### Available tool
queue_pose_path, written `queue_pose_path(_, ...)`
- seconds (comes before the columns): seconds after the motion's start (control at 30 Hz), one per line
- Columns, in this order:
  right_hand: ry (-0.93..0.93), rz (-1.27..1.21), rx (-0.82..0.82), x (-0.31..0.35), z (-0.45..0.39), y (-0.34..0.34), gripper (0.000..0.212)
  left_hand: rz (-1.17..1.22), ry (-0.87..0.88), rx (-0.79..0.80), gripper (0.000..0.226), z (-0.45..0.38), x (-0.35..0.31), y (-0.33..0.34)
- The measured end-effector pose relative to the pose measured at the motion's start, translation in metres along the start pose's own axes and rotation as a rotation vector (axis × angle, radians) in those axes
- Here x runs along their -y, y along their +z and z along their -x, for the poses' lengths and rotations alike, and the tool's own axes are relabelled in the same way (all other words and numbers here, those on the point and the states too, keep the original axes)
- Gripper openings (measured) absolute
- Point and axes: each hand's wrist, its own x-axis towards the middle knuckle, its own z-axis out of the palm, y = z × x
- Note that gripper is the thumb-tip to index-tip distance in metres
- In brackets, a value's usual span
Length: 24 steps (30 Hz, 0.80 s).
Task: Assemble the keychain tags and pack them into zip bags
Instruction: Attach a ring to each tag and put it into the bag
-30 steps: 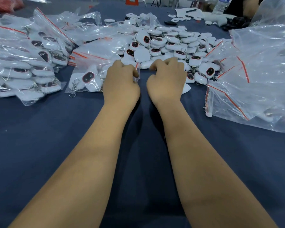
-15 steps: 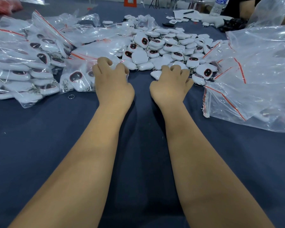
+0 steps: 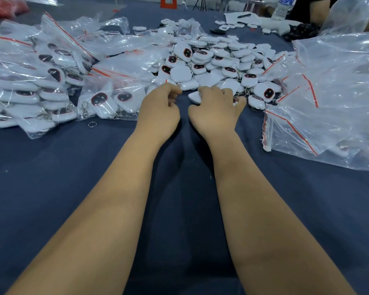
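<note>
A heap of white keychain tags (image 3: 211, 60) with dark red-rimmed faces lies in the middle of the dark blue table (image 3: 51, 188). At the heap's near edge my right hand (image 3: 215, 111) curls its fingers over a white tag (image 3: 194, 96) and grips it. Just left of it my left hand (image 3: 160, 109) has loosely curled fingers, and I see nothing in them. A filled zip bag (image 3: 107, 101) with tags inside lies to the left of my left hand, apart from it.
Several filled zip bags (image 3: 30, 81) are piled at the left. Empty clear zip bags (image 3: 328, 99) with red seals are stacked at the right. A loose metal ring (image 3: 92, 124) lies near the filled bag. A water bottle (image 3: 284, 7) and another person's arm (image 3: 317, 13) are at the far right.
My left hand laid the filled bag down at the left and came back toward the heap. My right hand moved onto the heap's edge and closed on a tag.
</note>
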Motion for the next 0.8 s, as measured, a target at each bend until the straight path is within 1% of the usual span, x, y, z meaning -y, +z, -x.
queue_pose_path(0.2, 0.000, -0.057, -0.129, 0.002, -0.004, -0.003, 0.029, 0.110, -0.063, -0.017, 0.048, -0.004, 0.004, 0.000)
queue_pose_path(0.23, -0.017, -0.090, -0.107, 0.002, -0.003, -0.003, 0.030, 0.142, -0.067, -0.017, 0.049, -0.005, 0.005, 0.000)
queue_pose_path(0.3, -0.059, -0.124, -0.016, 0.004, -0.001, -0.002, 0.038, 0.190, -0.079, -0.012, 0.049, -0.005, 0.006, 0.001)
queue_pose_path(0.37, -0.099, -0.083, 0.030, 0.004, 0.000, 0.000, 0.038, 0.209, -0.092, -0.008, 0.048, -0.007, 0.007, 0.001)
queue_pose_path(0.47, -0.120, 0.006, 0.009, 0.003, -0.001, 0.000, 0.027, 0.213, -0.105, -0.002, 0.046, -0.007, 0.007, 0.001)
queue_pose_path(0.53, -0.128, 0.026, -0.031, 0.004, -0.003, -0.001, 0.028, 0.227, -0.113, -0.007, 0.045, -0.006, 0.007, 0.001)
queue_pose_path(0.57, -0.130, -0.029, -0.051, 0.005, -0.003, -0.003, 0.030, 0.250, -0.125, -0.015, 0.044, -0.006, 0.007, 0.000)
queue_pose_path(0.6, -0.122, -0.171, -0.067, 0.008, -0.003, -0.004, 0.030, 0.284, -0.143, -0.023, 0.041, -0.006, 0.006, 0.000)
queue_pose_path(0.67, -0.051, -0.650, -0.048, 0.015, 0.000, -0.009, 0.033, 0.361, -0.182, -0.042, 0.028, -0.006, 0.004, -0.001)
queue_pose_path(0.7, 0.002, -0.867, -0.022, 0.018, 0.001, -0.011, 0.031, 0.393, -0.197, -0.048, 0.023, -0.006, 0.003, -0.002)
queue_pose_path(0.73, 0.047, -1.033, 0.026, 0.020, 0.002, -0.012, 0.024, 0.411, -0.201, -0.047, 0.021, -0.006, 0.001, -0.003)
queue_pose_path(0.77, 0.077, -1.156, 0.092, 0.021, 0.003, -0.012, 0.016, 0.417, -0.197, -0.041, 0.021, -0.005, 0.000, -0.004)
queue_pose_path(0.8, 0.089, -1.231, 0.151, 0.021, 0.003, -0.011, 0.012, 0.421, -0.189, -0.038, 0.021, -0.005, 0.000, -0.005)
